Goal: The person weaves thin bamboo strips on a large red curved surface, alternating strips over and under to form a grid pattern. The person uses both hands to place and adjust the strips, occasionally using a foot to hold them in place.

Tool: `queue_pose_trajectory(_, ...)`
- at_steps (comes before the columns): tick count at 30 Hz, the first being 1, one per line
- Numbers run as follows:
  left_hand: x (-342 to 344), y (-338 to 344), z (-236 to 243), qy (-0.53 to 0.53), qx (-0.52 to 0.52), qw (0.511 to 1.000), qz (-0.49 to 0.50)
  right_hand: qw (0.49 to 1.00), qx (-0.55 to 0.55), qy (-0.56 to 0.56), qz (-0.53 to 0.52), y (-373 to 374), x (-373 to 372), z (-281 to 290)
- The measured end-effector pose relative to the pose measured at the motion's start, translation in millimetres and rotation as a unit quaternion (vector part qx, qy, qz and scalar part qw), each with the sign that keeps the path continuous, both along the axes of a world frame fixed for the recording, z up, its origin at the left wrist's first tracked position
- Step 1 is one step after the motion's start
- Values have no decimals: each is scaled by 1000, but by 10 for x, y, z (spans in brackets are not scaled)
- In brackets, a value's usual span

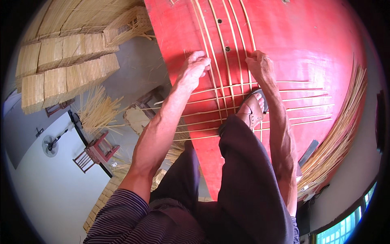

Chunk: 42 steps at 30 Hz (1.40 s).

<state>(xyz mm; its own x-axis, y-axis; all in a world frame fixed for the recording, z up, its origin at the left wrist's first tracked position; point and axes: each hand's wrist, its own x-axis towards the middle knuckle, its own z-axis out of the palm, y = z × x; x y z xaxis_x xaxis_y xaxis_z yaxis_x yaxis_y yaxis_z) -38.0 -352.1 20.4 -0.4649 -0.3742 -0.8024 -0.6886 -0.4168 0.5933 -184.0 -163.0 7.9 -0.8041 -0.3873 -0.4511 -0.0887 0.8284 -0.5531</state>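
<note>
Several long, pale strips [228,69], like split bamboo or cane, run lengthwise over a red board [308,36]. Others lie crosswise [302,97], forming an open lattice nearer me. My left hand [195,70] is closed, its fingertips at the leftmost lengthwise strip. On the other side, my right hand [261,67] is closed at the rightmost strip, which runs under its fingers. My sandaled foot [252,107] rests on the lattice between my forearms and hides part of the crossings.
Bundled pale slats [69,79] are stacked at far left, beside a heap of loose strips [97,112]. A small wooden chair [97,150] and a fan [50,145] are at left. A long bundle of thin strips [337,142] lies along the board's right side, beside a flat dark tool [308,152].
</note>
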Motion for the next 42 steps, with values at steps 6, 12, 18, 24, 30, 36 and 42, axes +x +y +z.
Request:
queue_pose_trajectory(6,1,-224,65,167,-87,982,-15,995,-68,-76,-16,-97,27,79)
queue_pose_trajectory(12,-473,-43,488,231,-17,967,-109,982,-84,-162,-43,10,-146,34)
queue_pose_trajectory(18,-698,-69,145,116,155,980,-54,975,-131,-177,-9,157,-155,53)
queue_pose_trajectory(24,-633,-380,178,204,30,968,-143,970,-178,-152,-73,-52,-15,95)
queue_pose_trajectory(30,-1281,-485,741,322,119,919,-194,958,-271,-53,-73,47,128,42)
queue_pose_trajectory(36,-1453,-716,866,341,136,893,-259,926,-284,187,-161,1157,18,-354)
queue_pose_trajectory(42,-1531,-728,750,400,134,890,-173,920,50,226,-317,5283,207,-260)
